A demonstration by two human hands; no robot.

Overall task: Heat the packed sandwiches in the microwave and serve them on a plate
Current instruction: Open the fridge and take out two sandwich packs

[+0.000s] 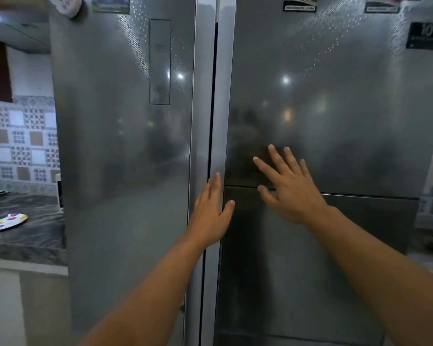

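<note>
Task barely starting: both hands, left hand [210,216] and right hand [289,189], fingers spread wide, holding nothing, are reaching at closed fridge [335,121]; plate [5,222] is waiting at nine o'clock on counter [35,236].

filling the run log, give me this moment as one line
stage: at closed grey steel fridge | left hand: open, at door seam | right hand: open, by right door | spotted white plate: on dark counter

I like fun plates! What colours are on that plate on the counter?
The plate is white with spots of yellow, pink and dark red, seen in the head view, lower left.
</note>
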